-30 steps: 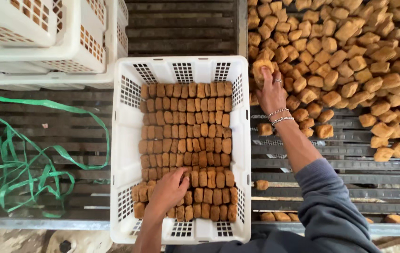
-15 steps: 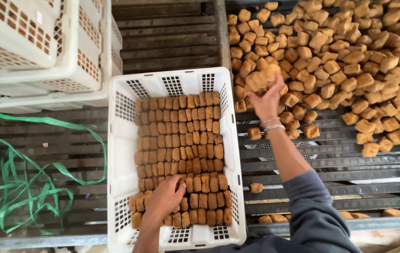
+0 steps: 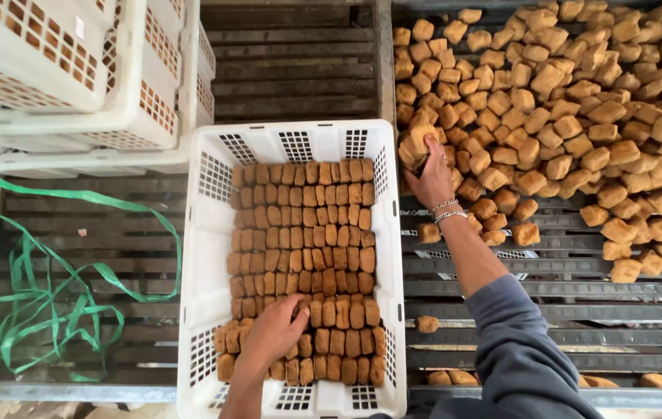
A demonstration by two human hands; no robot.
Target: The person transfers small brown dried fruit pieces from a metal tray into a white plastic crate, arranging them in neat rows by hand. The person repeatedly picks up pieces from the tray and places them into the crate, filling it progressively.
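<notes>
The right hand (image 3: pixel 433 177) grips several cubes (image 3: pixel 416 143) that may slip by the crate (image 3: pixel 292 268) rim; the left hand (image 3: pixel 275 334), spread, could knock rows askew.

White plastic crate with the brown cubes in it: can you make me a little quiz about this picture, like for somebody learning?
1. True or false: the left hand rests on the packed brown cubes inside the white plastic slotted crate.
2. What does the right hand hold?
A. a green strap
B. a few golden-brown fried cubes
C. an empty crate
3. Fill in: the loose pile of golden-brown cubes lies on the ___ side of the crate, on dark slatted racks.

Key: 1 true. 2 B. 3 right.
</notes>
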